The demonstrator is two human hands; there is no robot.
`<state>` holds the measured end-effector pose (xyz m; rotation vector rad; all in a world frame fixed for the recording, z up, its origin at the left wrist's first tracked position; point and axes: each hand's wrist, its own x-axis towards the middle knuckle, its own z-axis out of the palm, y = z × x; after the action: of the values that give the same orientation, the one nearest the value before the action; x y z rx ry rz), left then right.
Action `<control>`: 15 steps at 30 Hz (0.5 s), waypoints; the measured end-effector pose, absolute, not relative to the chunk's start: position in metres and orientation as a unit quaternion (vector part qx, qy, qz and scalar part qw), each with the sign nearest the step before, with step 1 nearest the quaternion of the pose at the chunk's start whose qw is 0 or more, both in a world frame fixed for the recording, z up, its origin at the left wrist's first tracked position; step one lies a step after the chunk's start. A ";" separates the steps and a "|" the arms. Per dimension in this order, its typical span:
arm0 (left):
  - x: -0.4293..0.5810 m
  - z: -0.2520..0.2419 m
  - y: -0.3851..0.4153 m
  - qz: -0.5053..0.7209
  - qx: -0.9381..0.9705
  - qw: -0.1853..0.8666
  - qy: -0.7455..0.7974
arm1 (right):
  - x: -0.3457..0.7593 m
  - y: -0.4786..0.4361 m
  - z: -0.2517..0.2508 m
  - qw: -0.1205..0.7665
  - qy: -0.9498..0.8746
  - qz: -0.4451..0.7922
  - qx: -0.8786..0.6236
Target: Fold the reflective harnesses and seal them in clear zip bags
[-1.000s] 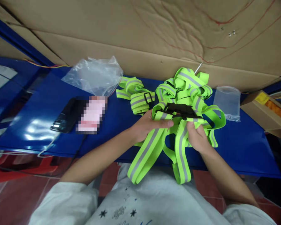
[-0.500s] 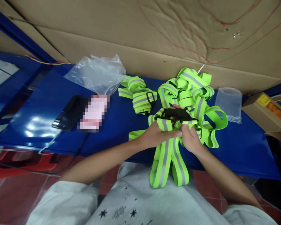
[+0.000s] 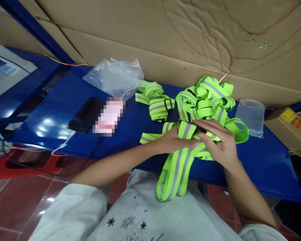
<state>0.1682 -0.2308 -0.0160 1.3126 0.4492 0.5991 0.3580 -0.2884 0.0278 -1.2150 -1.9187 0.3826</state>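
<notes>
Both of my hands grip one neon-green strap harness with grey reflective stripes (image 3: 177, 167) at the near edge of the blue table (image 3: 261, 164). My left hand (image 3: 172, 142) pinches its folded straps from the left. My right hand (image 3: 219, 142) wraps over the top, covering most of the black buckle. Two strap loops hang down toward my lap. Just behind my hands lies a tangled pile of the same straps (image 3: 207, 100), and a smaller folded bundle (image 3: 155, 102) rests to its left.
A crumpled clear plastic bag (image 3: 115, 78) and a dark phone (image 3: 84, 115) with a cable lie at left. A small clear bag (image 3: 251, 115) and a cardboard box (image 3: 291, 129) sit at right. Brown cardboard sheets (image 3: 165, 40) back the table.
My hands drew together and my right hand moved over the top of the straps, hiding the black buckle. The hanging loops gathered closer. The view shifted left.
</notes>
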 end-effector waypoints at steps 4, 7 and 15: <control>0.170 0.000 -0.227 0.238 0.636 0.717 0.155 | 0.361 -0.290 0.044 0.406 -0.789 0.117 -0.445; 0.167 0.022 -0.223 0.231 0.671 0.695 0.118 | 0.362 -0.298 0.062 0.418 -0.773 0.119 -0.462; 0.164 0.047 -0.212 0.182 0.708 0.678 0.078 | 0.366 -0.303 0.066 0.519 -0.599 0.188 -0.580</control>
<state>0.1640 -0.2124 0.0468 1.5898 0.1747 0.4096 0.3665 -0.3030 0.0662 -1.3915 -1.4367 0.4506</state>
